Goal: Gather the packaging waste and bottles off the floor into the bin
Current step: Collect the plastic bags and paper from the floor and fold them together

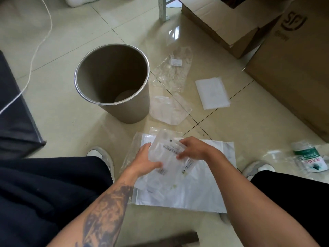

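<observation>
Cardboard boxes (284,56) crowd the far right of the tiled floor (67,132), out of the way of the mess. The bin (114,81) stands upright and open-mouthed just ahead of the person, within easy reach, and I see nothing in it yet, so the job looks barely begun. Between the two shoes lies a big white mailer bag (192,189), flat on the tiles under the smaller wrappers heaped on it. Beyond the bin's right side sit a crumpled clear wrapper (173,72), a foam sheet (211,93) and another clear bag (169,111), all well apart from the hands. A squashed bottle (309,157) with a green label lies far right beside the shoe. Over the mailer, both hands work one small printed plastic bag (167,155) — the left hand (147,157) holds its near edge with thumb curled over, the right hand (194,148) pinches the far edge with bent fingers, probably bunching it for one toss.
</observation>
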